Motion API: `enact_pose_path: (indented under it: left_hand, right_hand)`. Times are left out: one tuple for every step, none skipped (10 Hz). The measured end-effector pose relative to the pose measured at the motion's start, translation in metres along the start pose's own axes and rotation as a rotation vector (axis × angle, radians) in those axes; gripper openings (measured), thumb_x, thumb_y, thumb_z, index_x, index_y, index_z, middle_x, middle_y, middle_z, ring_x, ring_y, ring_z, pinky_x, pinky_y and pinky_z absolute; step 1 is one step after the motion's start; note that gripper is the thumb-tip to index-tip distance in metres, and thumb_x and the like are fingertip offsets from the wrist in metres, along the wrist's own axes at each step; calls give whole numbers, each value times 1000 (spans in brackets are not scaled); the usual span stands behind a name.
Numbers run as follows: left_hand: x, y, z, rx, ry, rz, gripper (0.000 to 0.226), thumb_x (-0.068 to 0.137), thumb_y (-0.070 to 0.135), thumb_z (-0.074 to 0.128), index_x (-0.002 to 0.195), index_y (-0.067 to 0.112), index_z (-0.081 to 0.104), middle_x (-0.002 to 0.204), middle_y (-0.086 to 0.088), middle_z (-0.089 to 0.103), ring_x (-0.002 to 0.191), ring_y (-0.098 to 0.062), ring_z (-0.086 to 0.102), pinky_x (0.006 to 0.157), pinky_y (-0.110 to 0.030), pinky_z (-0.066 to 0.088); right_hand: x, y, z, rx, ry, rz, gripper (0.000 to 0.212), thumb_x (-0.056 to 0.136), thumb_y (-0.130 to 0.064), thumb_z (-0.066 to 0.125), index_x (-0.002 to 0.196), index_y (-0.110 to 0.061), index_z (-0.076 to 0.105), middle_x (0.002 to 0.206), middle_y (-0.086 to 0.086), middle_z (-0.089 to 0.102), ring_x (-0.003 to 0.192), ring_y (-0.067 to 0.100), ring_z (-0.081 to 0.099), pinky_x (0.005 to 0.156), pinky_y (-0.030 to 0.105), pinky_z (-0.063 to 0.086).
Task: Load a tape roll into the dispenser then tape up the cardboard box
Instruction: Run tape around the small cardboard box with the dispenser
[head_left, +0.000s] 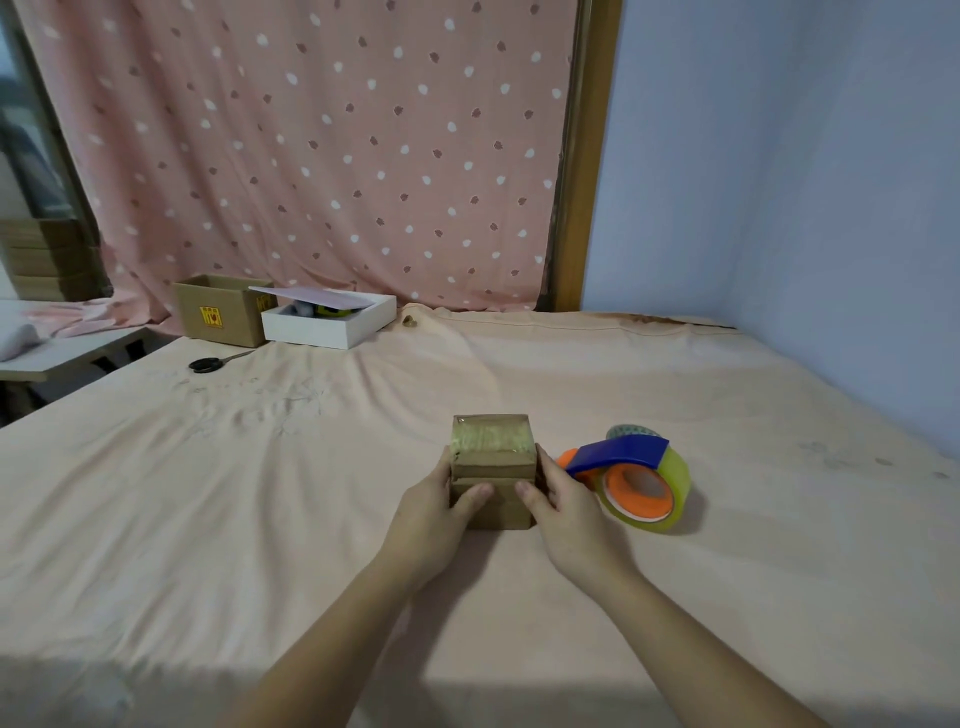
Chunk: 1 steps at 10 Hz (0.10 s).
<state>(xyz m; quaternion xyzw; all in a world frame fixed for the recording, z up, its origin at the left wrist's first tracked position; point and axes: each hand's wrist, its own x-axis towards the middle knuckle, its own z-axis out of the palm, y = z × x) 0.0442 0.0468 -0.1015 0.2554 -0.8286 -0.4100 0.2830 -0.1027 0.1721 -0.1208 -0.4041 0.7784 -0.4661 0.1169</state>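
A small brown cardboard box (493, 457) stands on the peach cloth in front of me, with shiny clear tape across its top face. My left hand (436, 514) grips its left side, thumb on the near face. My right hand (563, 504) grips its right side, thumb also on the near face. Just to the right lies the tape dispenser (621, 454), blue with an orange hub, and a yellowish clear tape roll (670, 491) sits in it. Behind the dispenser a second small roll (631, 431) is partly hidden.
Black scissors (208, 364) lie at the far left of the cloth. An open brown carton (218, 312) and a white box (332, 325) with a loose lid stand at the back by the dotted pink curtain. A blue wall borders the right side.
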Motion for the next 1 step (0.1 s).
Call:
enact_pose_path:
  left_hand:
    - [-1, 1, -9, 36, -23, -24, 43, 90, 51, 66, 131, 41, 59, 95, 32, 70, 102, 4, 67, 76, -6, 44]
  right_hand:
    - [0, 1, -5, 80, -18, -12, 73, 85, -75, 58, 149, -43, 43, 135, -18, 66, 126, 1, 60, 108, 46, 50]
